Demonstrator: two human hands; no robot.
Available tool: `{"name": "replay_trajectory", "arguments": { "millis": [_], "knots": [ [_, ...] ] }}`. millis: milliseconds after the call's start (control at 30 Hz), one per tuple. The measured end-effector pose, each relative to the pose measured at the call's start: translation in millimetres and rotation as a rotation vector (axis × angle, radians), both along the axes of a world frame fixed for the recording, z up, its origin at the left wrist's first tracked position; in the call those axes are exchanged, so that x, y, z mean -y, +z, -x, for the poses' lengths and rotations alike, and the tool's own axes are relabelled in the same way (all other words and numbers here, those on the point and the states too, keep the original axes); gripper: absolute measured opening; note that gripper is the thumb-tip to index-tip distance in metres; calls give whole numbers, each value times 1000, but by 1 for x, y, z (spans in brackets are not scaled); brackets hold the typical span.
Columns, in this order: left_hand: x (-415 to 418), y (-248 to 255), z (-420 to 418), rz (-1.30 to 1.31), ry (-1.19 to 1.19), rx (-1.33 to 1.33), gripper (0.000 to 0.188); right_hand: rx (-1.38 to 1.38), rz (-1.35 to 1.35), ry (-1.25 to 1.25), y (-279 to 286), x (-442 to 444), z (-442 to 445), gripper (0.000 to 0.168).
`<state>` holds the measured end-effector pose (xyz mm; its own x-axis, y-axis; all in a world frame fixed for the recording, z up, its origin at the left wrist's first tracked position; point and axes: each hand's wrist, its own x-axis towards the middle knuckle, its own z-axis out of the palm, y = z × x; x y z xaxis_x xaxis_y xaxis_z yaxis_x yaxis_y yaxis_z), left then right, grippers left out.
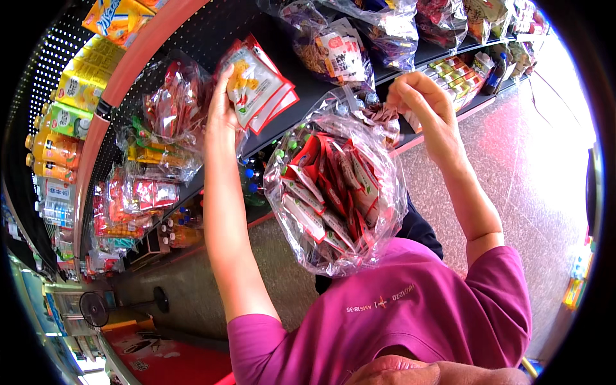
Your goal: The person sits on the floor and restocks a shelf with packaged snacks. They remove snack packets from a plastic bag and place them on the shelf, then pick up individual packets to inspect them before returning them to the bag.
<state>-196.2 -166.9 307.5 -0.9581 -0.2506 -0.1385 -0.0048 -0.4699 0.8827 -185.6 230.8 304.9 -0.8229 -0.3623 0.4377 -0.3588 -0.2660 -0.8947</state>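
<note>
My left hand (222,103) grips a small stack of flat snack packets (260,84) with red edges, held up over the dark shelf. In front of my chest is a clear plastic bag (390,226), full of similar red-and-white packets (332,192) packed on edge. My right hand (426,108) is raised beyond the bag's right side, its fingers curled. Its fingertips are beside a crumpled brown wrapper (378,118); whether they pinch it or the bag film cannot be told.
Bagged snacks (175,96) line the dark shelf (276,127) to the left, with larger clear bags (332,45) at the back. Drink bottles (252,178) stand below. Boxed drinks (455,79) sit on the right. A fan (94,308) is at lower left. Speckled floor (481,192) shows at right.
</note>
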Motion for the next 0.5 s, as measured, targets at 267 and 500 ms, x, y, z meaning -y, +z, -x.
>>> {"name": "replay_trajectory", "arguments": {
  "millis": [267, 500],
  "knots": [
    [40, -127, 74, 3, 64, 295, 59, 96, -44, -75, -29, -30, 18, 21],
    [44, -141, 88, 666, 439, 209, 98, 54, -103, -51, -40, -35, 16, 17]
  ]
}}
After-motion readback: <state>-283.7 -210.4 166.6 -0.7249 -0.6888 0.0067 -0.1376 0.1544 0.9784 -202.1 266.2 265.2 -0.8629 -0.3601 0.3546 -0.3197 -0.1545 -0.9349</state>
